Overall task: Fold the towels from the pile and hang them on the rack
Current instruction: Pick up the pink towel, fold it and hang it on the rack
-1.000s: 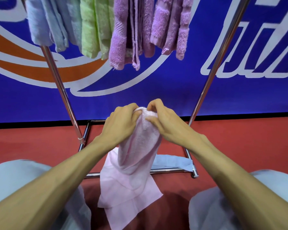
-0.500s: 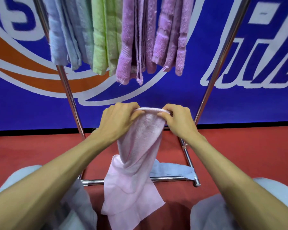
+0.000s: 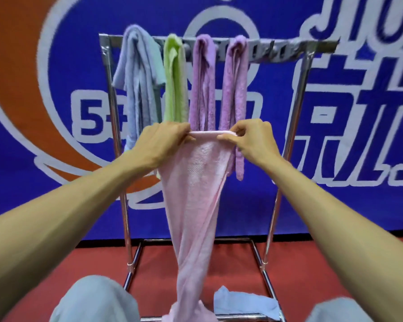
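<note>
The person's left hand (image 3: 163,140) pinches one end of the top edge of a soft, pale pink cloth towel (image 3: 193,194). Its fingers are curled around the cloth. The right hand (image 3: 251,140) pinches the other end the same way, with thumb and fingers closed on the rolled edge. The edge runs flat and straight from one hand to the other.

Under the hands the pink towel hangs down long. It gets thinner and twists a little (a bit like a ribbon) lower down. Its bottom end bunches up by the low front bar at the foot of the picture. It is hard to tell if that end touches the floor. The pink towel is held up in the air in front of the rack, lower than the top bar.

Behind the hands stands a shiny silver metal rack (image 3: 298,101) with two tall poles and a bar across the top. Four folded towels hang over that bar, side by side: a grey-blue towel (image 3: 135,73) on the left, then a light green towel (image 3: 173,84), then two fuzzy purple towels (image 3: 204,82).

A small blue cloth (image 3: 242,303) lies flat beside the low bar, just right of the pink towel's end. The red floor (image 3: 312,263) spreads under the rack. A big blue banner (image 3: 9,182) with white and orange shapes fills the wall behind. The person's knees (image 3: 96,298), in pale trousers, show at the bottom corners.
</note>
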Demonstrator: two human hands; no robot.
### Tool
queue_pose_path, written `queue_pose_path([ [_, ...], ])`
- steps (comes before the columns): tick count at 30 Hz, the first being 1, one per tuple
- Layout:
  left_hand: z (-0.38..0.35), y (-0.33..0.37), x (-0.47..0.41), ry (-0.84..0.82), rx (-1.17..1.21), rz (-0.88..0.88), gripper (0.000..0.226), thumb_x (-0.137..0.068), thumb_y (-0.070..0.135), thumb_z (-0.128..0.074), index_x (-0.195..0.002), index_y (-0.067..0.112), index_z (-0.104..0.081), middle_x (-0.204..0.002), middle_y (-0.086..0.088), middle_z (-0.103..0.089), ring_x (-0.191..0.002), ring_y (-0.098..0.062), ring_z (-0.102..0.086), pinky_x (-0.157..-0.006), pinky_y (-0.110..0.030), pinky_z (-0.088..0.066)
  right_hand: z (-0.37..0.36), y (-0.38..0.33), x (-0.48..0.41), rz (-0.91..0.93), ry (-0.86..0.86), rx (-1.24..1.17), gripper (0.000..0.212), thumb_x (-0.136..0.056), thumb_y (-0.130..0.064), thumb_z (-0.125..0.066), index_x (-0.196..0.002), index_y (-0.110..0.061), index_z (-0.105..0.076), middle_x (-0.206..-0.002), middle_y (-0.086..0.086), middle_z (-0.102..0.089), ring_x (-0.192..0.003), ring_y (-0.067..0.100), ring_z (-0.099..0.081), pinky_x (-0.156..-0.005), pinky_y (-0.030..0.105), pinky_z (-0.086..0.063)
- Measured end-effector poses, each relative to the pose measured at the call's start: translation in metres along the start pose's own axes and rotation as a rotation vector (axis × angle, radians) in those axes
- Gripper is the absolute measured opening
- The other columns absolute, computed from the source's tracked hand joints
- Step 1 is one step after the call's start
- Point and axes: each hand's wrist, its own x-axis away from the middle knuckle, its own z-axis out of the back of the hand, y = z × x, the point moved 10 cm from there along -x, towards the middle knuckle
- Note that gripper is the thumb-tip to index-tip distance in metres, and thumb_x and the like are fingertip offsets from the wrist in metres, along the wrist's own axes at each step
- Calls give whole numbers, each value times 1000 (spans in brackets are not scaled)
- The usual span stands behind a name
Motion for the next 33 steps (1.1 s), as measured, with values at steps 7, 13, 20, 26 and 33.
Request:
queue_pose_path([
  [7,96,3,-38,139,-90,-17,31,-99,37,-41,-99,8,-51,-102,-15,-64,-86,-36,-59,-62,-40,-40,65,-62,-41,76,26,6,14,-91,-26,-63,-98,-16,-69,-82,-6,-61,-81,10,-56,-60,11,-37],
  [13,145,19,-45,210,-111,-51,20,-97,30,-48,-103,16,-61,-98,-15,-59,-85,-34,-60,-64,-38,-45,107,-87,-48,126,55,-7,18,-90,-27,-63,-104,-17,-71,-93,0,-70,-91,14,-65,-83,32,-55],
  [20,161,28,-46,286,-95,-115,34,-95,43,-49,-100,13,-63,-90,-12,-66,-75,-26,-60,-61,-38,-51,125,-84,-48,108,99,-81,18,-91,-26,-63,-102,-15,-72,-89,-1,-68,-88,15,-66,-83,38,-58],
  [26,165,31,-44,338,-75,-122,40,-93,46,-50,-101,11,-67,-89,-18,-67,-75,-34,-62,-63,-40,-49,120,-77,-49,48,107,-182,13,-91,-21,-63,-98,-15,-72,-93,4,-69,-88,18,-67,-78,36,-60],
  [33,156,25,-36,295,-64,-81,42,-93,46,-49,-99,8,-65,-93,-16,-62,-77,-24,-47,-58,-34,-34,104,-75,-42,1,24,-253,22,-90,-19,-63,-108,-7,-68,-85,4,-67,-75,10,-67,-54,13,-53],
])
